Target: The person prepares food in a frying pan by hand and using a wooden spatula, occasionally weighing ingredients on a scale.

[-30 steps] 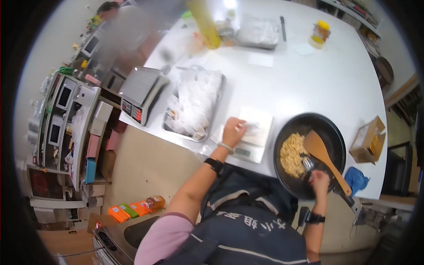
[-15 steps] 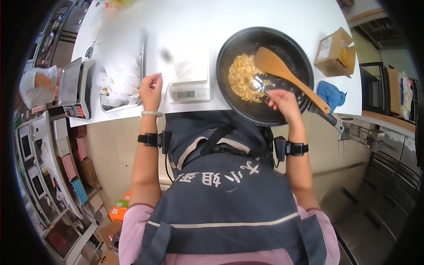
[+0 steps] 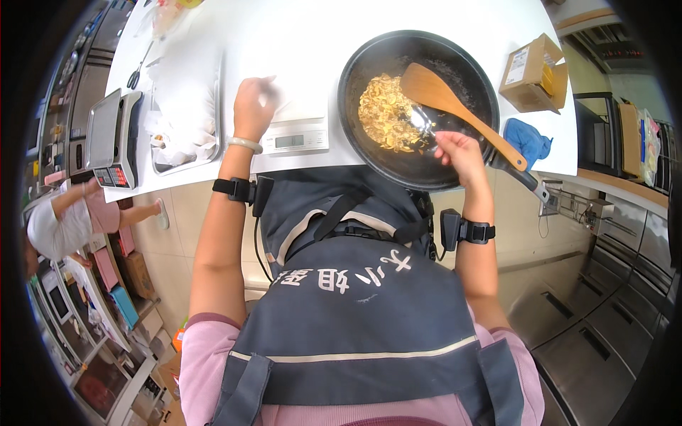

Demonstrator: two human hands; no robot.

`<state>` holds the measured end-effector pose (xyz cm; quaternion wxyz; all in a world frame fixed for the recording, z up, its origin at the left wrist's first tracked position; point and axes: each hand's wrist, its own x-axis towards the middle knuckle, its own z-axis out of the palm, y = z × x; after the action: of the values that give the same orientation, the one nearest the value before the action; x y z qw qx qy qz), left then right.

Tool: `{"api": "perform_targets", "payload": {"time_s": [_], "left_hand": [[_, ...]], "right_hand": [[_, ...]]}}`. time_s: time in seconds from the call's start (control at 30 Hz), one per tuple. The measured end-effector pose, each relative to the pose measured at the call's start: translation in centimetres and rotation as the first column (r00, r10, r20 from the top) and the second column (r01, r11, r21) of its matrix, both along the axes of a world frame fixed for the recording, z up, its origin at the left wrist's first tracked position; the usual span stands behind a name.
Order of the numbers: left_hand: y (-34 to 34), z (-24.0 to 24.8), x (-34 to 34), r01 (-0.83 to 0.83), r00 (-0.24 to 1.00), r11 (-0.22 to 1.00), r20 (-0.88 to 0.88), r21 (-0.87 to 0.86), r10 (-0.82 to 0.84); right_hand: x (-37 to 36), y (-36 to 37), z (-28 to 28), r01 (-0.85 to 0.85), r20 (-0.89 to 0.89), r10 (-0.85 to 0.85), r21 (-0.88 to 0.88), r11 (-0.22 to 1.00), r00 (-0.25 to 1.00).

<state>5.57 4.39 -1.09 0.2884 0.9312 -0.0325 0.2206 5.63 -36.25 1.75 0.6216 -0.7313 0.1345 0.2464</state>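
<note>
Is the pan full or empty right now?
Partly filled: yellowish food lies heaped toward the left of the pan, while bare dark surface shows at the far right.

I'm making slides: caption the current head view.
Right hand holding a shiny utensil in a dark pan; left hand near a white scale.

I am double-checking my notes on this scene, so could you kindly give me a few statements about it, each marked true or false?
1. The left hand is near the small white scale. True.
2. The wooden spatula lies in the black pan, its handle crossing the rim. True.
3. The right hand grips the wooden spatula. False: the right hand holds a shiny metal utensil.
4. The crumpled blue item is inside the cardboard box. False: it lies outside the box, on the table.
5. The pan contains yellowish food. True.
</note>
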Motion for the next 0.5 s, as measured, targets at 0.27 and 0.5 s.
{"api": "perform_targets", "payload": {"time_s": [0.27, 0.5], "left_hand": [[-0.1, -1.2, 1.2, -0.013, 0.995, 0.991, -0.096, 0.136, 0.026], [-0.6, -1.6, 1.3, -0.078, 0.988, 0.996, -0.130, 0.035, 0.082]], "right_hand": [[-0.4, -0.2, -0.3, 0.007, 0.003, -0.007, 0.009, 1.000, 1.000], [-0.4, -0.3, 0.0, -0.005, 0.009, 0.005, -0.005, 1.000, 1.000]]}}
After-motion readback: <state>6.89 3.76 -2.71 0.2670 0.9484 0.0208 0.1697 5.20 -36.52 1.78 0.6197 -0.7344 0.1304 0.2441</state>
